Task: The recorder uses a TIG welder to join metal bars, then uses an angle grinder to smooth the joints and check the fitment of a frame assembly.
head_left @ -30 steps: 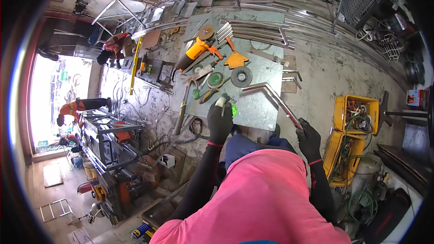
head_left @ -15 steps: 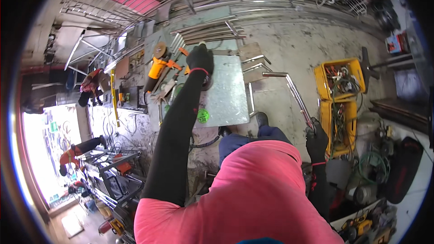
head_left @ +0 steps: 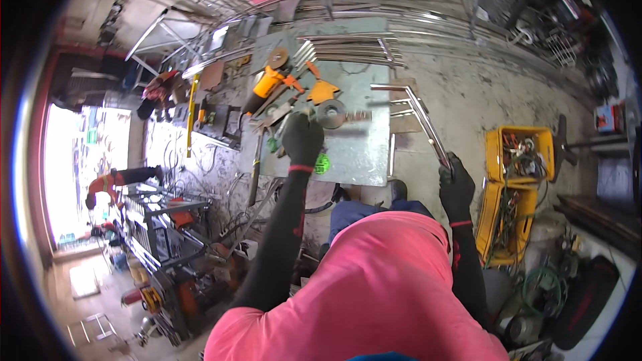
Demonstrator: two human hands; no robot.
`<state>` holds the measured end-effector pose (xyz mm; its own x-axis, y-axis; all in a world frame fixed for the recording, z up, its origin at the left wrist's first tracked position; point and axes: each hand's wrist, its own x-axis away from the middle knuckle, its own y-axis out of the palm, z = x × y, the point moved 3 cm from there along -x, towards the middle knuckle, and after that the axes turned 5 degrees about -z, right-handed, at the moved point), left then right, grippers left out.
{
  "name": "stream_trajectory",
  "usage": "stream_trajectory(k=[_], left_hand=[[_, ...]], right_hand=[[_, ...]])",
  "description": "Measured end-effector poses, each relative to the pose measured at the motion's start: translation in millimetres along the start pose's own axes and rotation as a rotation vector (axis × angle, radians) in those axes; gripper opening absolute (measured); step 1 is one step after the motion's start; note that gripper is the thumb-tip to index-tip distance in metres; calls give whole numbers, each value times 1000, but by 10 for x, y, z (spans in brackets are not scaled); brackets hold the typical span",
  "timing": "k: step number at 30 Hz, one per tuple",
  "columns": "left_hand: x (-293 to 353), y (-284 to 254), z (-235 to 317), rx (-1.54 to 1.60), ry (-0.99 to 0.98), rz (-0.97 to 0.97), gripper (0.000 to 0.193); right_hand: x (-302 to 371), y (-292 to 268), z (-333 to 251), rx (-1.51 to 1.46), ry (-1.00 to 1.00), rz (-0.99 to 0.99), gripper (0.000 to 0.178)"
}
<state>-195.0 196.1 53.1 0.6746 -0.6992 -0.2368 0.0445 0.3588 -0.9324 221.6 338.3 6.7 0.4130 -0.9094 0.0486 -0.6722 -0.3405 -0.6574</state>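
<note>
My right hand (head_left: 457,189), in a black glove, grips the near end of a bent shiny metal tube (head_left: 422,117). The tube's far end reaches over the right edge of a grey metal plate (head_left: 364,150). My gloved left hand (head_left: 303,138) is closed above the plate's left part. A pale bit shows at its fingertips, too small to name. Just beyond it lies a grinding disc (head_left: 330,114), and past that an orange magnetic welding square (head_left: 324,91). An orange angle grinder (head_left: 265,84) rests to the far left of that hand.
Several metal tubes (head_left: 354,49) lie at the plate's far end. Two yellow crates (head_left: 493,154) of tools and cables stand on the right. A hammer (head_left: 255,170) lies left of the plate. Another person (head_left: 107,187) bends over metal frames at the left.
My left hand has drawn back toward me from the far tubes, uncovering the disc and the welding square. The tube in my right hand has shifted left, over the plate's edge.
</note>
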Motion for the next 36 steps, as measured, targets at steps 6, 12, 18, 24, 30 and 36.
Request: stream_trajectory(k=[6,12,18,24,30,36], left_hand=[[729,140,-231,155,-149,123,23],[841,172,-311,-6,-130,1,21],[820,152,-224,-91,-150,124,39],[854,436,-365,-42,-85,84,45],[836,381,-379,-26,-103,22,48],[762,314,-375,22,-108,2,50]], right_hand=[[-1078,949,-587,125,-290,30,39],[-1514,1453,-1064,248,-280,-172,40],[-1575,1381,-1091,483,-286,-277,59],[-1583,1161,-901,104,-231,-196,67],[-2609,971,-1513,287,-502,68,56],[-3763,1471,-1740,653,-264,-258,53]])
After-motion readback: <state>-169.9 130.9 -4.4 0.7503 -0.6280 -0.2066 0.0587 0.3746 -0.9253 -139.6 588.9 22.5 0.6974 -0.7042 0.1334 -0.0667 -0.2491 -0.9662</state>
